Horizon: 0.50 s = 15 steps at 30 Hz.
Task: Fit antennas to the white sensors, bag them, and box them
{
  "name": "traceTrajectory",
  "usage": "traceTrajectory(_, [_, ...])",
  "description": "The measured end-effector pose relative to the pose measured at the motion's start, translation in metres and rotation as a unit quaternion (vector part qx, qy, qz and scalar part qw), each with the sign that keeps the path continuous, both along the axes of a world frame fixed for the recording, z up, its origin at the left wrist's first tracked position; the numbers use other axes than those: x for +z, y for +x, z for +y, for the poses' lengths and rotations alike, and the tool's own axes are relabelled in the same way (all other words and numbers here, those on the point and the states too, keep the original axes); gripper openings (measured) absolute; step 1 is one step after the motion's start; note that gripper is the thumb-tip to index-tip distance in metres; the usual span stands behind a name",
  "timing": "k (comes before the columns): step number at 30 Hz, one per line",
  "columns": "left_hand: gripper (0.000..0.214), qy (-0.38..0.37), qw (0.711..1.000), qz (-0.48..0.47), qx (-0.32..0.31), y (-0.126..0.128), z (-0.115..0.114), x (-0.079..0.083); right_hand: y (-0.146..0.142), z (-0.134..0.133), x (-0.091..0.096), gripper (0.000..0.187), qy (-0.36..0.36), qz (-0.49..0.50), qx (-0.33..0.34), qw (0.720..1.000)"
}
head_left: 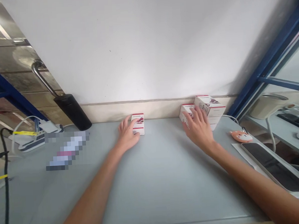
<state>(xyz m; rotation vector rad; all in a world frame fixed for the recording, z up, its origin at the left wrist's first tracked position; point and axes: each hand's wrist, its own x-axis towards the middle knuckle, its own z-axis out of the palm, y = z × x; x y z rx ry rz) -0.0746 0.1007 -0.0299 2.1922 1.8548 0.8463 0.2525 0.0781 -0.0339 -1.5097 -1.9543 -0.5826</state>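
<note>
A small white carton with red trim [139, 122] is at the back of the desk near the wall. My left hand [128, 135] is closed about its left side and lower edge, with the thumb at the near right corner and a finger across the printed face. To the right, several similar cartons are grouped, with a stack [212, 110] at the right and a lower carton [188, 107] beside it. My right hand [198, 126] is over the lower carton with fingers apart; it partly hides that carton, and whether the fingertips touch it is unclear.
A black cylinder [73, 111] stands back left, near a white power strip [40, 137] with cables and a pixelated item [67, 151]. At right lie an orange animal-faced item [241, 136] and a dark-screened phone [275, 165]. A white wall [136, 52] closes the back.
</note>
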Motion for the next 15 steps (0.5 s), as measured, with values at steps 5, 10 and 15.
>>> traceTrajectory(5, [0.055, 0.114, 0.99, -0.072, -0.041, 0.032, -0.017, 0.002, 0.03, 0.0, -0.009, 0.051, 0.007, -0.014, -0.014, 1.0])
traceTrajectory(10, [0.035, 0.017, 0.951, -0.252, -0.177, 0.066, -0.043, -0.003, 0.029, -0.003, -0.004, 0.047, 0.012, 0.092, 0.016, 0.996])
traceTrajectory(15, [0.056, -0.255, 0.8, -0.509, -0.189, 0.09, -0.056, -0.01, -0.002, -0.03, 0.004, 0.053, -0.098, 0.373, 0.175, 0.906])
